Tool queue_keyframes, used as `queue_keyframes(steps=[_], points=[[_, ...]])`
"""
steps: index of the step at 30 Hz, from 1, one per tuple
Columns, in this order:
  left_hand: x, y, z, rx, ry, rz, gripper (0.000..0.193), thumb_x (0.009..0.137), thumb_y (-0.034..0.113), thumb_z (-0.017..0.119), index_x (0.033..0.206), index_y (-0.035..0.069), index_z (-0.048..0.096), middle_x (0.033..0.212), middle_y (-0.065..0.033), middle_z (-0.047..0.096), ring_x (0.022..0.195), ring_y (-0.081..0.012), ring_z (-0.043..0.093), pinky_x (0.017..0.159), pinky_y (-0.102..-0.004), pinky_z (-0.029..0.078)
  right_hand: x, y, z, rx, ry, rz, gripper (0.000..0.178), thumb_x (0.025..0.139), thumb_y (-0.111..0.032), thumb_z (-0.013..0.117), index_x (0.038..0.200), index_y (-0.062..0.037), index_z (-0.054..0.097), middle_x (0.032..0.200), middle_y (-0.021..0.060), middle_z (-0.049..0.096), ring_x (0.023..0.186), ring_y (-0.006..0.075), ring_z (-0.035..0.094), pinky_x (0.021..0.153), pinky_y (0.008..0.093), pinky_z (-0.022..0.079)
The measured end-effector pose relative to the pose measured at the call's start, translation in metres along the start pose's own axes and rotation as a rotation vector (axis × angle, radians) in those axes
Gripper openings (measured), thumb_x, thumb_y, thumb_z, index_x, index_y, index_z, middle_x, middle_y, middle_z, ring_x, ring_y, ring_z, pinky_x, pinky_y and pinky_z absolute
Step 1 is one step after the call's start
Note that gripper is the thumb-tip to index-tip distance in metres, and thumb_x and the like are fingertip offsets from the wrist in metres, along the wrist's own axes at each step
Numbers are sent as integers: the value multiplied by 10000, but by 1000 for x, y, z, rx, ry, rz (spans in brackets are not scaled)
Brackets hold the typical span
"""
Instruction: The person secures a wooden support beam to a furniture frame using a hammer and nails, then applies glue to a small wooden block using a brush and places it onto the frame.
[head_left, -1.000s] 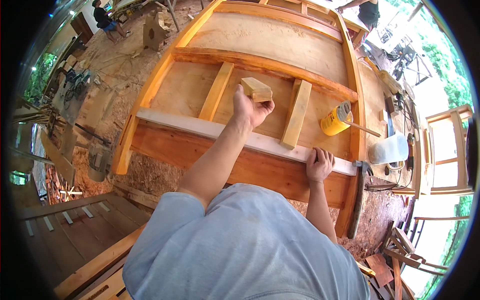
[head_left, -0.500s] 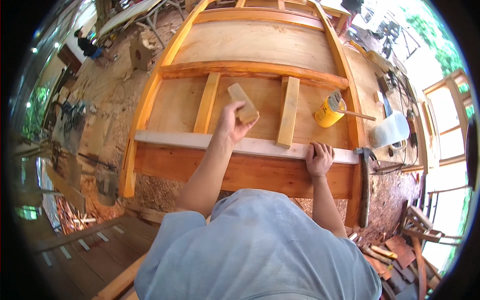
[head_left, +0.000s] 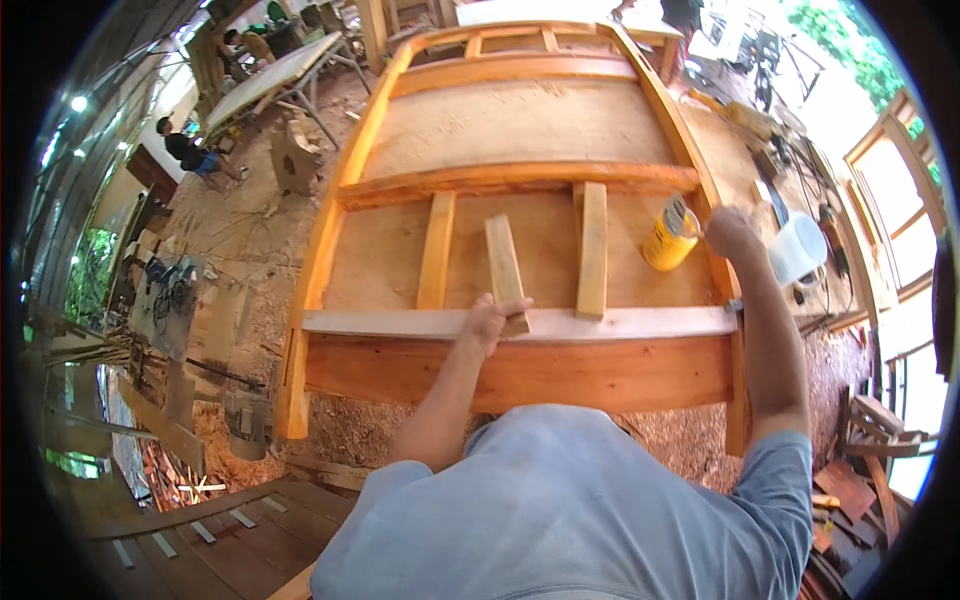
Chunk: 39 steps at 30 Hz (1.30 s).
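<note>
A short block of wood (head_left: 505, 268) is gripped near its lower end by my left hand (head_left: 490, 322), over the pale wooden strip (head_left: 390, 321) at the near side of a large orange-brown wooden frame (head_left: 520, 372). My right hand (head_left: 735, 232) is closed at the right rail, just beside the yellow can (head_left: 670, 238). A thin wooden stick leaning out of the can runs into that fist and is mostly covered by it. Two wooden crosspieces (head_left: 436, 250) (head_left: 592, 250) stand on either side of the block.
A translucent white plastic jug (head_left: 797, 248) stands right of the frame. A hammer head (head_left: 734, 304) shows at the frame's right corner, partly behind my forearm. Scrap wood (head_left: 845, 490) is heaped at the lower right. A person (head_left: 188, 150) sits at the far left.
My right hand has left the pale strip and moved up to the stick at the can. My left hand has lowered the wood block toward the strip.
</note>
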<state>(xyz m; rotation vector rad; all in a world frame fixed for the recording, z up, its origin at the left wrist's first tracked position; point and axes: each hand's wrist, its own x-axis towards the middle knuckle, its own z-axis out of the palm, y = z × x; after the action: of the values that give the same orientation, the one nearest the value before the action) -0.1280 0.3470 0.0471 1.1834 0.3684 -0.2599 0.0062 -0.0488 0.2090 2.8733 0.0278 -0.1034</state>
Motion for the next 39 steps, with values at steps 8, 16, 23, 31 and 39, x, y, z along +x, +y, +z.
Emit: queue_keyframes(steps=[8, 16, 23, 31, 39], points=[[-15, -14, -7, -2, -26, 100, 240, 789, 119, 826, 925, -1, 670, 824, -110, 719, 744, -182, 693, 729, -322, 567, 26, 18, 17, 3, 10, -138, 168, 879, -159, 657, 929, -25, 745, 1021, 207, 736, 1008, 327, 718, 846, 455, 570], [-9, -13, 8, 143, 39, 169, 238, 786, 127, 839, 905, -12, 686, 808, -104, 720, 724, -168, 691, 705, -293, 561, 52, 29, 76, 79, 178, -121, 196, 858, -256, 719, 915, -70, 741, 951, 168, 740, 914, 356, 719, 789, 449, 565], [-9, -13, 1, 131, 29, 163, 252, 786, 114, 831, 920, -46, 691, 808, -114, 722, 683, -157, 682, 636, -281, 563, -16, 38, -8, 227, 75, 5, 187, 891, -228, 675, 952, -76, 764, 1043, 180, 734, 996, 339, 710, 868, 466, 549], [-16, -9, 14, 263, 116, 226, 284, 831, 124, 796, 953, -71, 629, 823, -174, 723, 721, -201, 716, 657, -300, 584, -104, 55, 46, 687, 170, 350, 258, 911, -246, 666, 1102, -102, 762, 1036, 207, 735, 1001, 367, 696, 918, 446, 520], [-13, -15, -5, 180, -8, 193, 264, 845, 95, 773, 1014, -42, 624, 883, -151, 728, 790, -203, 722, 695, -325, 597, -135, 27, 110, 1173, 351, 385, 355, 936, -248, 692, 1185, 6, 709, 957, 169, 744, 881, 222, 710, 789, 335, 533]])
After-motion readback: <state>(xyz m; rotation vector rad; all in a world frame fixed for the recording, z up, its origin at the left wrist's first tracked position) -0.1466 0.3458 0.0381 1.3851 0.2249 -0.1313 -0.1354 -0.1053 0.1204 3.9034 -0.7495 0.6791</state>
